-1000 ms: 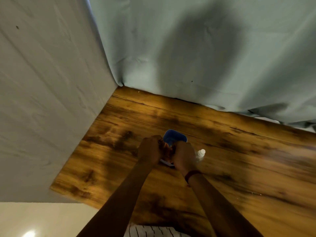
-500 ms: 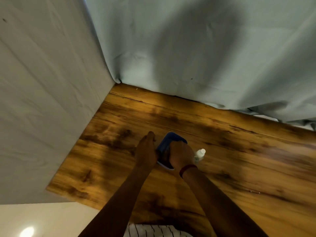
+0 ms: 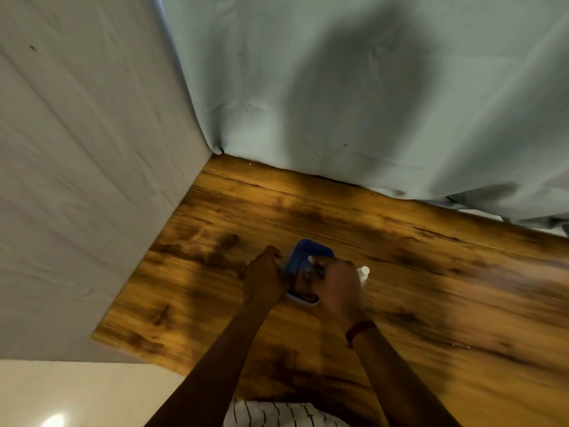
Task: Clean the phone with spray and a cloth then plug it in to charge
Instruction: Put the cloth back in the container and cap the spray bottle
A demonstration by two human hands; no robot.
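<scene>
A pale grey-green sheet [image 3: 354, 87] hangs as a backdrop behind a wooden table [image 3: 431, 288], and a second stretch of the same cloth runs down the left side [image 3: 77, 164], meeting the first at the table's far left corner. A broad soft shadow falls across the hanging sheet above the hands. The tabletop is dark-grained, orange-brown wood, and its left edge ends over a cream floor [image 3: 77, 392] with one bright reflection on it.

Near the middle of the table, both bare forearms reach forward and meet over the phone [image 3: 303, 298]. The phone lies under the hands, with only its pale near edge and a dark strip of its face showing between them. The left hand [image 3: 264, 278] is curled against the phone's left side and appears to steady it, though the view is too dim to show how firmly it grips. The right hand [image 3: 337, 288], blurred, is bunched over a blue cloth [image 3: 304, 255] and presses it down on the phone; the cloth's far end sticks out beyond the knuckles. A red band [image 3: 358, 329] circles the right wrist.

Just beside the right hand, partly hidden behind it, stands a small spray bottle [image 3: 364, 272] with a white cap. At the bottom edge shows a striped white garment [image 3: 277, 416].
</scene>
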